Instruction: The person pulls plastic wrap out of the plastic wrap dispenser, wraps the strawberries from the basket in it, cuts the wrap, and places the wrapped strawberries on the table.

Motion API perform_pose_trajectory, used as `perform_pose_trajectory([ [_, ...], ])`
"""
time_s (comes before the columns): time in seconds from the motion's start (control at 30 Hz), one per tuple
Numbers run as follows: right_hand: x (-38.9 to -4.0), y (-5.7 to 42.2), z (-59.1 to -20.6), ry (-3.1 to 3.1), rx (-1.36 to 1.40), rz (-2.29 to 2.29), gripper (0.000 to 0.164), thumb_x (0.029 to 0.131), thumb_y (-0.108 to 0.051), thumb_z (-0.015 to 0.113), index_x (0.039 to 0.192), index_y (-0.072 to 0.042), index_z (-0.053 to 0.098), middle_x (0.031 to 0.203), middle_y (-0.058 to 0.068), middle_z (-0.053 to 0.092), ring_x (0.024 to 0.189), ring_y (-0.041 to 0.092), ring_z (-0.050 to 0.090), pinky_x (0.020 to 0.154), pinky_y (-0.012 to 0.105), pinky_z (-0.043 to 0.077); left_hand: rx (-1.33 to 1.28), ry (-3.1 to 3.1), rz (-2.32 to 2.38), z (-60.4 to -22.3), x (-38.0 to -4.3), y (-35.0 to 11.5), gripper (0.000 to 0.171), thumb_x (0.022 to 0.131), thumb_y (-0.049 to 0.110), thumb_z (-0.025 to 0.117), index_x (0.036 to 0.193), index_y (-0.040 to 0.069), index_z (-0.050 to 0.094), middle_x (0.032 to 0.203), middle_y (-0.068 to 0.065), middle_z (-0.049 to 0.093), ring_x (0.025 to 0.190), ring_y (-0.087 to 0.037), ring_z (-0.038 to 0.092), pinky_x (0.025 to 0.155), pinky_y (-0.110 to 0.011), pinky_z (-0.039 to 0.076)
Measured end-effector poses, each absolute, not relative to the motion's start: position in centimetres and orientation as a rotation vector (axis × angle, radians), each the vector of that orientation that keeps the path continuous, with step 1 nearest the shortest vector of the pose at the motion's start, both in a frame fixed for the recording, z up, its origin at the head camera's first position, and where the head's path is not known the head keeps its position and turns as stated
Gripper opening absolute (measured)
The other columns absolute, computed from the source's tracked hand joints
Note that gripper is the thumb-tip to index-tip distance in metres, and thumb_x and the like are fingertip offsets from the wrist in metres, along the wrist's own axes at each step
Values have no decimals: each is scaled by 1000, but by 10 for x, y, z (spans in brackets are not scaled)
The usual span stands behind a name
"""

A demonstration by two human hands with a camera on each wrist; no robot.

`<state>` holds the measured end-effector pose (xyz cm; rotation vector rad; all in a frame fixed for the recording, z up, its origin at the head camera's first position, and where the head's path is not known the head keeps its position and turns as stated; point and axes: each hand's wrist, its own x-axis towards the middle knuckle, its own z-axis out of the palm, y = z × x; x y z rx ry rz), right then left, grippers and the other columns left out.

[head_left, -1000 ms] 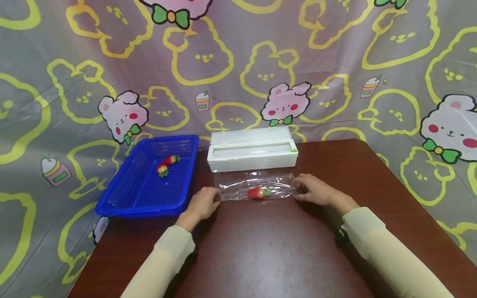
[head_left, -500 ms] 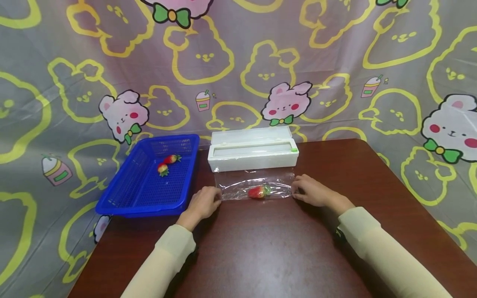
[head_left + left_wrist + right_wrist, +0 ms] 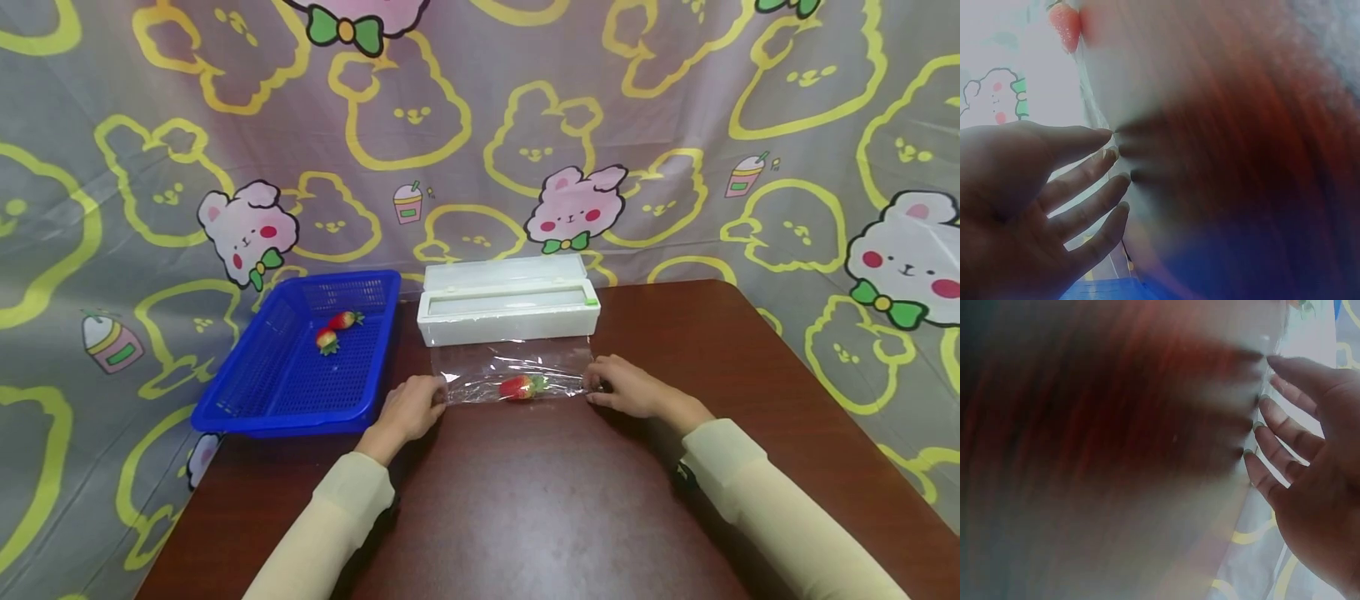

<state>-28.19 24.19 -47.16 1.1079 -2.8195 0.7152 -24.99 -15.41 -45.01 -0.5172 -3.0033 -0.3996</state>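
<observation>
Between the hands, a sheet of clear plastic wrap [image 3: 480, 363] stretches across the table from the front of a white wrap dispenser [image 3: 510, 326]. A red strawberry [image 3: 517, 387] with green leaves lies at the wrap's near edge, with shiny creases around it. My left hand [image 3: 408, 410] pinches the wrap's near left corner between thumb and fingertips, low over the table. At the near right corner my right hand [image 3: 628, 387] pinches the wrap the same way. In the left wrist view the strawberry [image 3: 1066, 27] shows beyond the thumb; the other fingers are spread.
A blue plastic basket [image 3: 225, 410] with two strawberries [image 3: 336, 332] stands on the left. The dispenser's lid [image 3: 504, 271] is raised at the back. Behind the brown table [image 3: 540, 500] hangs a cartoon-printed curtain [image 3: 465, 125].
My right hand has shifted slightly left along the wrap's edge, its fingers now closer to the strawberry. The left hand, strawberry and dispenser stay in place.
</observation>
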Motion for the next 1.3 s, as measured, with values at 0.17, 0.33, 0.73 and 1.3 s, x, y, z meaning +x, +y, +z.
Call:
perform_pose_trajectory([
  [0.17, -282, 240, -472, -2775, 1127, 707, 9, 91, -4, 72, 89, -13, 70, 92, 0, 62, 92, 24, 56, 84, 43, 46, -523, -2993, -422, -452, -249, -156, 7, 90, 13, 78, 89, 18, 73, 92, 1, 71, 88, -24, 68, 67, -44, 54],
  [0.33, -283, 241, -472, -2735, 1135, 735, 8, 91, -2, 71, 90, -10, 72, 90, -2, 63, 90, 23, 59, 84, 45, 48, -534, -2950, -530, -453, -249, -158, 5, 90, 9, 77, 93, 13, 76, 98, -4, 74, 95, -26, 69, 80, -45, 57],
  [0.73, -285, 239, -475, -2738, 1120, 776, 12, 90, 1, 72, 99, -5, 73, 94, 0, 67, 89, 20, 65, 82, 43, 54, -518, -2926, -637, -454, -251, -157, 9, 87, 5, 79, 93, 12, 75, 87, -1, 72, 84, -19, 67, 76, -41, 56],
  [1.3, -287, 241, -473, -2711, 1057, 805, 9, 92, 2, 68, 94, -6, 72, 92, 4, 70, 88, 20, 65, 83, 46, 53, -467, -2870, -651, -457, -250, -159, 6, 94, 9, 72, 97, 13, 75, 96, -1, 76, 93, -25, 72, 75, -47, 57],
])
